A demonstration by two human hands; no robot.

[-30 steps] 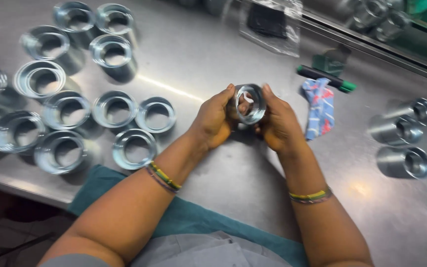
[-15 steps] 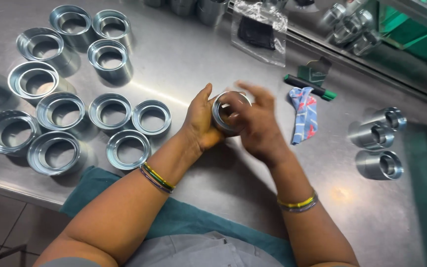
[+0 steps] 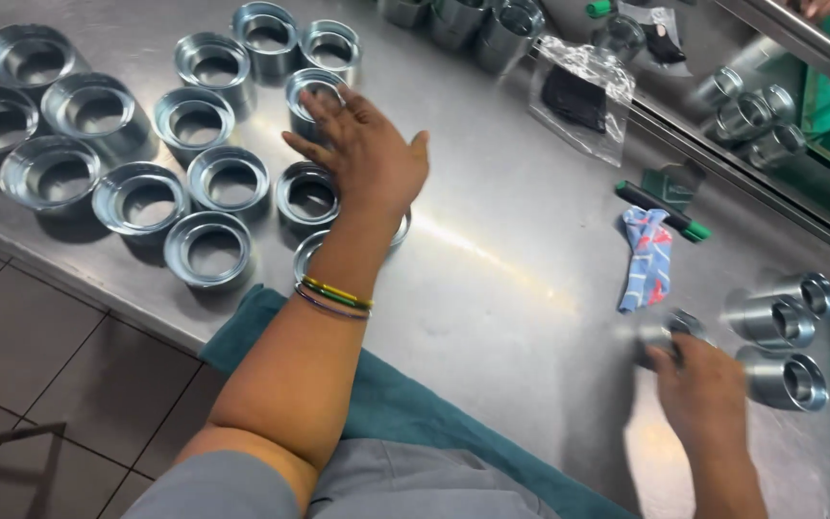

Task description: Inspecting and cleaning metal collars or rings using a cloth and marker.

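My left hand (image 3: pixel 365 154) is stretched out flat, fingers apart, over a group of several wide metal rings (image 3: pixel 208 248) on the left of the steel table (image 3: pixel 492 288). Its fingertips reach a taller ring (image 3: pixel 311 94), and another ring (image 3: pixel 311 197) lies just beside the palm. One ring (image 3: pixel 305 254) is partly hidden under the wrist. My right hand (image 3: pixel 701 392) is low on the right and grips a small metal sleeve (image 3: pixel 672 330), which is blurred. Three similar sleeves (image 3: pixel 778 322) lie on their sides next to it.
A blue and red cloth (image 3: pixel 646 255) and a green marker (image 3: pixel 660 210) lie right of centre. A clear bag with a dark item (image 3: pixel 578 96) sits at the back, with more metal parts (image 3: pixel 751 115) behind a rail. A teal cloth (image 3: pixel 415 404) covers my lap. The table edge runs front left.
Both hands held one metal part together at the middle. They have parted: the left has reached out to the rings, the right has gone down to the sleeves on the right.
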